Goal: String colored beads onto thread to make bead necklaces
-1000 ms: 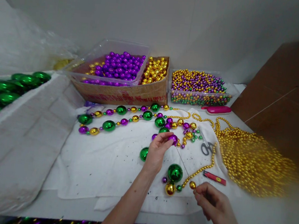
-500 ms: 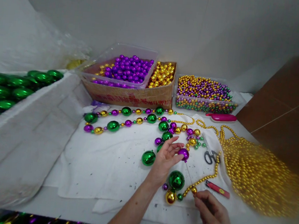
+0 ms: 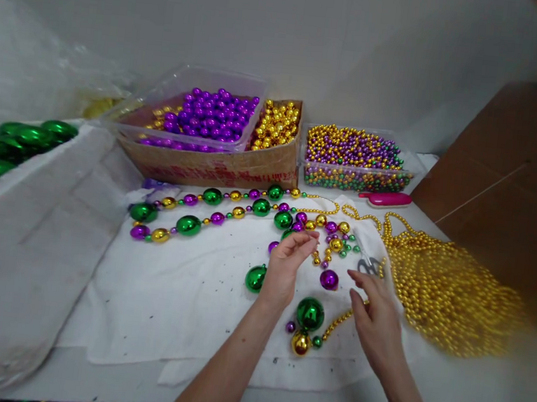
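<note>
In the head view, the left hand [image 3: 283, 270] is raised over the cloth [image 3: 180, 313], its thumb and fingertips drawn close together; whether they pinch a string I cannot tell. The right hand [image 3: 376, 318] has thumb and forefinger parted, with nothing visible between them. Between the hands is a purple ball [image 3: 329, 280], apparently touching neither; whether it hangs or rests is unclear. For good handling, I would keep the left fingertips steady, take the ball lightly by its sides with the right, and avoid knocking the large green ball [image 3: 310, 313] and gold ball [image 3: 301, 343] on the near side. Small gold beads [image 3: 317, 258] just right of the left fingertips look easily tangled, so slow movements seem wise. As for writing, the cardboard box [image 3: 209, 168] at the far side bears red printed characters, too blurred to read; the pink tool [image 3: 387, 199] at far right shows no legible brand.
</note>
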The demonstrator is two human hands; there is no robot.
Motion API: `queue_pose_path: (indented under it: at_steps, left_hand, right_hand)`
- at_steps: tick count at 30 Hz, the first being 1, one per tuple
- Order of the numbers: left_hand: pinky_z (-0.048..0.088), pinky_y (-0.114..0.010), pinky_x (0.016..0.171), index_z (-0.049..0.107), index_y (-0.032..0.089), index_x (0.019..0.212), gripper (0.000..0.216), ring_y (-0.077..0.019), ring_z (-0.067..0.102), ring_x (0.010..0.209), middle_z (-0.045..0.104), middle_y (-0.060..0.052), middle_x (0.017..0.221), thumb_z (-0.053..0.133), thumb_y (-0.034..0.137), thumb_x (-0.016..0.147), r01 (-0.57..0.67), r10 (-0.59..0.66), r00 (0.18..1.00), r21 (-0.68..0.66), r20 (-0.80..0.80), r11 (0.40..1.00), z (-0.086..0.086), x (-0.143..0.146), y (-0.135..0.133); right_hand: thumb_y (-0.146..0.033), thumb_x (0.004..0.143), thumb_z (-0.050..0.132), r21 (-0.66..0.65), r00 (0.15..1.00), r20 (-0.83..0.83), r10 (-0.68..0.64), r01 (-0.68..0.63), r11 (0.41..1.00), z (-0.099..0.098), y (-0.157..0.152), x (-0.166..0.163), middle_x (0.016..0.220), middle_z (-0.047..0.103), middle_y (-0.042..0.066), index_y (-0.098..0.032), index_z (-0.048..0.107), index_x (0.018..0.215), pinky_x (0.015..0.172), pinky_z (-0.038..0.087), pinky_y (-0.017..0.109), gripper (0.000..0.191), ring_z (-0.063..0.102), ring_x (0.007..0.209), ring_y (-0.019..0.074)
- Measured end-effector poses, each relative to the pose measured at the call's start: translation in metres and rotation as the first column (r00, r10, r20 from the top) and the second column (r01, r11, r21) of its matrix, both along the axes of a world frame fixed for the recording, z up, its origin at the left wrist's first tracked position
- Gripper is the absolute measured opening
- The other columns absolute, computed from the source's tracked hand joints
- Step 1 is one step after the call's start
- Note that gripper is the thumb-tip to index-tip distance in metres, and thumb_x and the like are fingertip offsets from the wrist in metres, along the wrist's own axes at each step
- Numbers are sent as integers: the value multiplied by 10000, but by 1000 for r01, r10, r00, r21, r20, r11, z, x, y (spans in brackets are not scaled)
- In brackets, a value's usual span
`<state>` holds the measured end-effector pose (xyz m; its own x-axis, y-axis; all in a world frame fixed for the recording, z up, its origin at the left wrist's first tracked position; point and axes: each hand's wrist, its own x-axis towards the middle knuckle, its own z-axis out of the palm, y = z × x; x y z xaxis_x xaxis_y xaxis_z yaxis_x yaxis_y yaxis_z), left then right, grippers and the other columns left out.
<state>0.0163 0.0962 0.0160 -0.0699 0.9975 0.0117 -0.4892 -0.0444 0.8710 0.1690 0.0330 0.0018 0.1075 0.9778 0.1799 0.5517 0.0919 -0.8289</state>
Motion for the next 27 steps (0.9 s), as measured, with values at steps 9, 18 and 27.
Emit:
queue_pose_path:
  at_steps: [9,18,27]
  left_hand:
    - [471,-268,738,672,170,781,78,-153,589,836,662,-36,900,685,230,733,77,-78,996,17,51,997,10,20,10]
    - [443,-257,620,654,175,801,188,-148,569,670,632,-38,759,597,354,793,267,-269,898,-53,-349,962,-33,21,42]
    - [344,-336,870,647,237,672,130,-219,513,808,554,-31,754,611,123,722,174,-71,699,73,-712,982,-53,29,42]
  right_hand:
    - [-416,834,555,-219,883,-465,-56,-54,974,-12,2,-4,668,631,29,-159,663,843,611,453,273,279,584,659,174]
    - [-430,751,666,-287,752,-630,-195,8,958,-13,2,26,852,657,61,-162,697,870,440,380,193,295,537,617,127]
    - [-332,793,664,-296,372,-903,-216,-173,939,-15,-7,26,452,396,-80,-136,659,955,351,96,161,253,173,357,5]
